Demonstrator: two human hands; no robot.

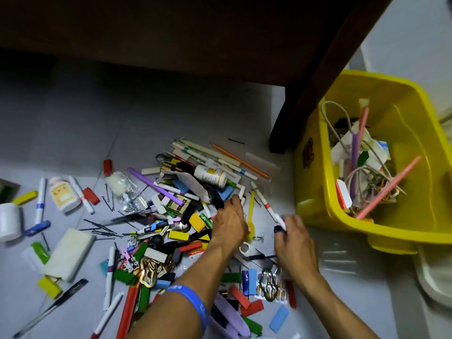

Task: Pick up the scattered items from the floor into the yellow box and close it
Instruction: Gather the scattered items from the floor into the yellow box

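Clutter (pixel 186 211) litters grey floor (pixel 73 123) beside yellow box (pixel 381 167); left hand (pixel 228 222) grasps it, right hand (pixel 293 238) pinches white marker (pixel 280 220).

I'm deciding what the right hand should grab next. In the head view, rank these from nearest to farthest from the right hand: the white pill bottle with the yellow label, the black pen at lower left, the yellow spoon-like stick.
From the right hand:
1. Yellow stick, just to its left, between the two hands.
2. White pill bottle, farther up-left on the pile.
3. Black pen, far across at the lower left edge.
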